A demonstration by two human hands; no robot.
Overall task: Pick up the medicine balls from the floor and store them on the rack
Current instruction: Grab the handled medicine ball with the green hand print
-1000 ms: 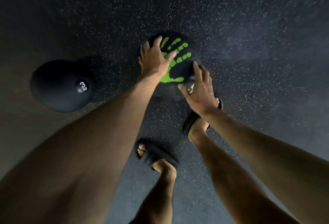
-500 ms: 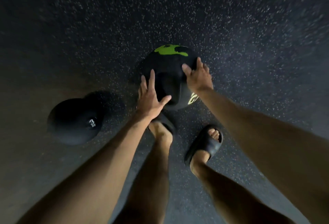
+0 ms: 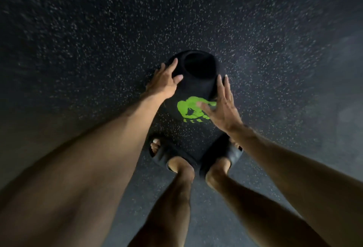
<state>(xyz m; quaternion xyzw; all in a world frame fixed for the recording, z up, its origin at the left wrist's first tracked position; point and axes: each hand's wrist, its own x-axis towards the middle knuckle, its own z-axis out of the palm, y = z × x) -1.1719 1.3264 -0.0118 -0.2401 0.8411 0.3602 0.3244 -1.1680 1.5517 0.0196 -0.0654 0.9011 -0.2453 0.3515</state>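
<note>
A black medicine ball [image 3: 198, 87] with a green handprint [image 3: 189, 109] on its near side is in the middle of the view, just ahead of my feet. A round dark dent shows on its top. My left hand [image 3: 164, 82] lies on the ball's upper left side with spread fingers. My right hand [image 3: 224, 109] presses its right side with straight fingers, the thumb across the green print. I cannot tell whether the ball touches the floor. No rack is in view.
Dark speckled rubber floor [image 3: 98, 50] fills the view on all sides. My two feet in black slides, the left foot [image 3: 167, 154] and the right foot [image 3: 223, 154], stand close together right below the ball.
The ball has turned so the green print now faces me. Both hands have shifted to its opposite sides. The view has swung right and the 3 kg ball has left the frame.
</note>
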